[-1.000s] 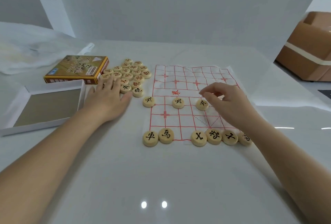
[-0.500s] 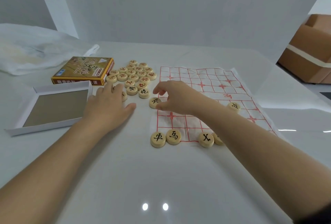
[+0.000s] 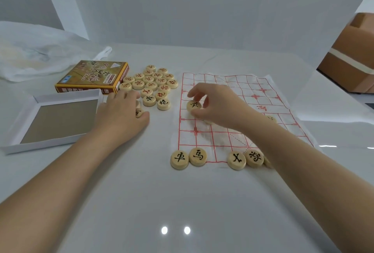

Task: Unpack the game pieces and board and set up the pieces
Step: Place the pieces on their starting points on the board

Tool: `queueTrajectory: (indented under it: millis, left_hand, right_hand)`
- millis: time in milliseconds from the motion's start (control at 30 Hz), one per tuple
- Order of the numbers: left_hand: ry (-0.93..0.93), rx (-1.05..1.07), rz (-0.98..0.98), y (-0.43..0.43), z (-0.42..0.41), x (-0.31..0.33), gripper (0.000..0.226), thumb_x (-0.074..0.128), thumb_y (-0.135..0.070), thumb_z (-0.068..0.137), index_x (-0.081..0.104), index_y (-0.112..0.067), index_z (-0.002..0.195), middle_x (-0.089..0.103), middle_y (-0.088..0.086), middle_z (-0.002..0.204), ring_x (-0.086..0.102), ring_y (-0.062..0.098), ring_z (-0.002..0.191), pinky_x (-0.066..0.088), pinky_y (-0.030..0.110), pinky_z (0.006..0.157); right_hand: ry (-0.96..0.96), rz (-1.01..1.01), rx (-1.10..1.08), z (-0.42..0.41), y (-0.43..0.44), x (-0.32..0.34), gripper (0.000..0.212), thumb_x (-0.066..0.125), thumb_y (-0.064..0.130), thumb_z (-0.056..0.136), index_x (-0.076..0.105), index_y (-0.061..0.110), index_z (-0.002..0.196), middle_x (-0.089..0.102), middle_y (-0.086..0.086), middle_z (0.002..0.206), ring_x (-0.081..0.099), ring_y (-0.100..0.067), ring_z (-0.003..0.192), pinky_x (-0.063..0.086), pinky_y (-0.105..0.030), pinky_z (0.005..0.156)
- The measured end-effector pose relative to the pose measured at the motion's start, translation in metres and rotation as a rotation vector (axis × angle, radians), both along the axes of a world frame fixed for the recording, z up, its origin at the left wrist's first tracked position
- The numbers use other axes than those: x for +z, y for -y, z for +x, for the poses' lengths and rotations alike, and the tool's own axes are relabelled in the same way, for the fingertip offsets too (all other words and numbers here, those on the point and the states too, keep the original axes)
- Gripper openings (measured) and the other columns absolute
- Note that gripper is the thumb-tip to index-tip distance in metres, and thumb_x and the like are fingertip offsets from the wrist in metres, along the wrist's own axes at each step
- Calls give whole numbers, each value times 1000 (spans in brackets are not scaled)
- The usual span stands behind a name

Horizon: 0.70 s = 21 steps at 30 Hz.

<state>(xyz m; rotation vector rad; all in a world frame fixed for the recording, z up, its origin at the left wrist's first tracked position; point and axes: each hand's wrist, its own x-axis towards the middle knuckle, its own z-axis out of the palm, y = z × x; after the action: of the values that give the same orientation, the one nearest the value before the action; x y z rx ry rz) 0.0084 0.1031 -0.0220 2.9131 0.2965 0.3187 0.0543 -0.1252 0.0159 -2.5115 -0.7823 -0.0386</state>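
Piece [image 3: 193,105] in pinch of right hand [image 3: 218,107] over board [image 3: 253,90]; left hand [image 3: 121,115] flat beside tray [image 3: 66,96].

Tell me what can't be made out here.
Head view only.
The half-covered piece under the left hand, which hides its character.
The back-row piece beside the general piece: right forearm hides most of it.
The board beneath the right hand, which pinches a black-lettered piece: squares covered.
The cardboard box: cut off by the right edge.

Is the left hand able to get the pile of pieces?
Probably yes: the left hand rests at the edge of the pile of pieces, fingers on the nearest ones, with nothing between.
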Motion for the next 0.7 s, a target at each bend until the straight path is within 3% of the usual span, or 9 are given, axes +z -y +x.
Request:
queueTrajectory:
  millis: [167,267,433,700]
  left_hand:
    - [39,-71,-115,2,-4,0,38,53,-27,86,50,-24,124,52,-1,120,47,20,110,44,42,92]
    - [50,-79,-168,5,-5,1,37,56,-27,87,52,-21,123,54,0,112,51,21,102,45,43,89]
    - [215,-207,-89,25,-14,6,47,59,-28,89,48,-13,132,56,5,120,50,25,110,40,45,95]
    - [279,-388,-159,69,-10,10,49,59,-26,88,46,-19,135,53,-3,117,51,18,107,41,37,90]
  right_hand:
    - [40,73,-99,-2,57,8,27,67,31,87,61,30,113,63,18,99,61,-3,85,42,-10,64]
    - [46,99,-155,-3,92,8,25,68,34,86,62,33,110,63,21,99,61,0,86,45,-13,70]
    - [45,73,-250,-2,147,3,29,69,34,85,60,35,113,63,22,100,60,2,85,40,-12,66]
    - [-57,12,-325,6,198,-5,28,69,34,84,57,39,109,62,23,98,60,0,87,42,-14,72]
